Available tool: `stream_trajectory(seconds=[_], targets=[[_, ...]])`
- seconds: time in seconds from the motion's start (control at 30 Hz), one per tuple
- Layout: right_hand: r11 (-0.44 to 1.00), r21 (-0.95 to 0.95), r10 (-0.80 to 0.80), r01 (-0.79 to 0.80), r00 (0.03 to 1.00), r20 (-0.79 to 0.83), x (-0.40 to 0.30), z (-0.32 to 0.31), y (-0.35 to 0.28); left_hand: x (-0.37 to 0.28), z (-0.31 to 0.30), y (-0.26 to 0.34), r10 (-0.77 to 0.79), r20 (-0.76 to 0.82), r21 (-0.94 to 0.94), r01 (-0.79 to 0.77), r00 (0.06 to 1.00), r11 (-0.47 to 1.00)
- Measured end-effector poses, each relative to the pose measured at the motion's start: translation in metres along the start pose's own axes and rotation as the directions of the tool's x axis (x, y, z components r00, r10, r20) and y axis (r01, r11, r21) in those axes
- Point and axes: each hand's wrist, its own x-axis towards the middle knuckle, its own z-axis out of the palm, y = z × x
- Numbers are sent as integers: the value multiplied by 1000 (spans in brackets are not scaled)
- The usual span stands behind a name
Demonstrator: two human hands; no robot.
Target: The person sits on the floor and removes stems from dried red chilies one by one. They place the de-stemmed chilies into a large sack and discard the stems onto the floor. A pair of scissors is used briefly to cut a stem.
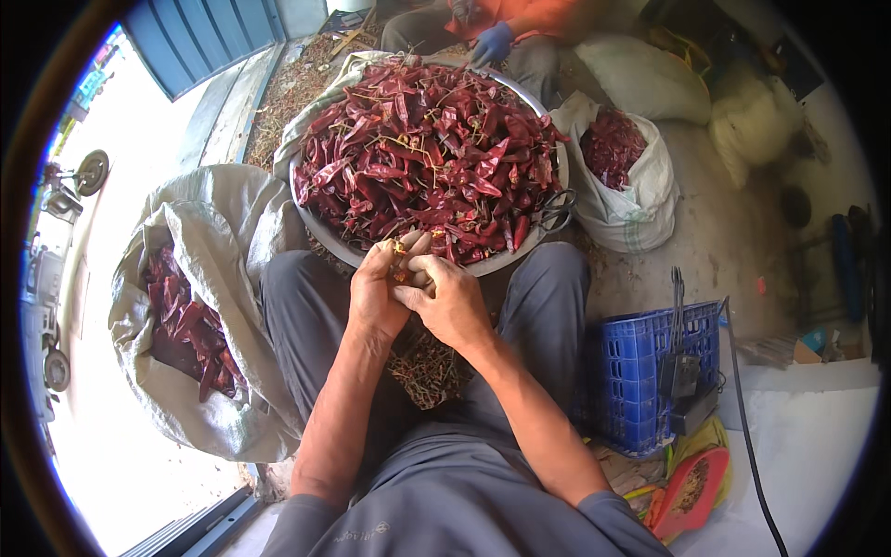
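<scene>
My left hand (379, 282) is cupped palm-up over the near rim of a wide metal basin (498, 263). Small yellow-and-red chili bits (399, 248) lie between its thumb and fingers. My right hand (445, 289) meets it from the right, fingers curled in against the left fingers; whether it pinches anything is hidden. Dried red chilies (424, 153), many with stems, are heaped in the basin in front of my hands. Below my wrists, between my legs, is a pile of stems and scraps (430, 369).
Scissors (559, 209) rest at the basin's right rim. Woven sacks of chilies stand left (209, 230) and right (644, 216). A blue plastic crate (626, 383) and a red scoop (696, 487) are at lower right. Across the basin sits a person with a blue-gloved hand (493, 45).
</scene>
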Motion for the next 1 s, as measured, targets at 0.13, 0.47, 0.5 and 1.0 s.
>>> stream_trajectory(seconds=[0.13,0.47,0.5,1.0], targets=[[993,-37,-112,110,991,-70,6,5,5,5,-6,-12,181,-89,49,-177,979,983],[871,394,284,-292,955,81,-4,-17,20,-25,-2,-6,441,-67,829,-196,895,524],[877,377,281,-297,955,97,-6,-17,19,-29,-6,-9,433,16,828,-255,901,500],[756,568,269,-325,945,183,0,-11,23,-19,-6,-8,319,65,886,-201,946,417]])
